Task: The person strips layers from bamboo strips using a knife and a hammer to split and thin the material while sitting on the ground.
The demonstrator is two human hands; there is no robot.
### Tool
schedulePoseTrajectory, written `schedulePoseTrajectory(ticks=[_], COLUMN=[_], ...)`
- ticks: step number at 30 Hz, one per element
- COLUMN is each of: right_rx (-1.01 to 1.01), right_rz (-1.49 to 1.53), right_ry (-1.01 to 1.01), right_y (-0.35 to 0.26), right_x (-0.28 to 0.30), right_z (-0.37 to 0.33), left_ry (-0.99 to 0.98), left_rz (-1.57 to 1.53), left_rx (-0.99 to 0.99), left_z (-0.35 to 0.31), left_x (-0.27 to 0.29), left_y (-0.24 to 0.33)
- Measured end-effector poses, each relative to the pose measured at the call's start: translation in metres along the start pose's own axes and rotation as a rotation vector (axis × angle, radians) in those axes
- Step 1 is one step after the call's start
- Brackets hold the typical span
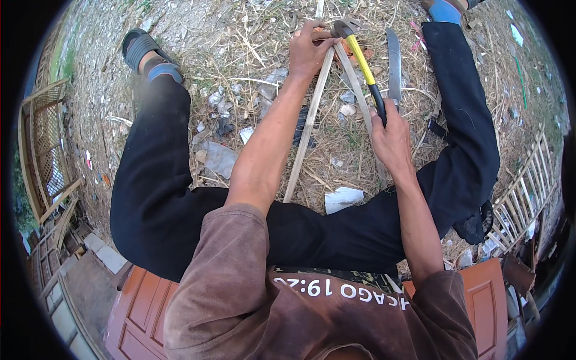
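Note:
My right hand [391,135] is wrapped round the black grip of a claw hammer [363,60] with a yellow shaft. The steel hammer head lies right beside the fingers of my left hand [309,48]. That left hand is closed at the far end of two thin wooden strips, where they meet in a narrow V. One wooden strip [310,120] runs back toward my lap on the left. The other wooden strip [354,75] lies partly behind the hammer. Whether a nail is between my left fingers cannot be made out. Something orange shows beneath the joint.
A long knife blade [393,63] lies just right of the hammer. Dry straw, stones and plastic scraps cover the ground, with a white scrap [344,199] near my lap. My legs spread to both sides. Slatted wooden frames stand at the left [45,147] and right [528,189].

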State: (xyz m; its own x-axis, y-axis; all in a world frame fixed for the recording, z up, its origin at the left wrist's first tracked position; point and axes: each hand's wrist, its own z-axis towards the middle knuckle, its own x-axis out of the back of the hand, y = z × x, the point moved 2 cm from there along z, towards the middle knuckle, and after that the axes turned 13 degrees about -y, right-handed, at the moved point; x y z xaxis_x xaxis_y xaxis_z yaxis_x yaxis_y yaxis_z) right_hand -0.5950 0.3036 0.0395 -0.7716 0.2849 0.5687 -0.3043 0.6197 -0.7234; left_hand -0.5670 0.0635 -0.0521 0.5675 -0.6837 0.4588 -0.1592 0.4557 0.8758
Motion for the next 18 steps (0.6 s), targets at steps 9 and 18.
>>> schedulePoseTrajectory(ticks=[9,18], right_rx=[-0.039,-0.027], right_rz=[-0.009,0.007], right_ry=[-0.015,0.022], right_y=[-0.005,-0.016], right_x=[0.0,0.006], right_z=[0.003,-0.003], left_ry=[-0.068,-0.07], left_rz=[0.058,0.13], left_rx=[0.045,0.008], left_z=[-0.019,-0.018], left_x=[-0.007,-0.012], left_y=[0.009,-0.005])
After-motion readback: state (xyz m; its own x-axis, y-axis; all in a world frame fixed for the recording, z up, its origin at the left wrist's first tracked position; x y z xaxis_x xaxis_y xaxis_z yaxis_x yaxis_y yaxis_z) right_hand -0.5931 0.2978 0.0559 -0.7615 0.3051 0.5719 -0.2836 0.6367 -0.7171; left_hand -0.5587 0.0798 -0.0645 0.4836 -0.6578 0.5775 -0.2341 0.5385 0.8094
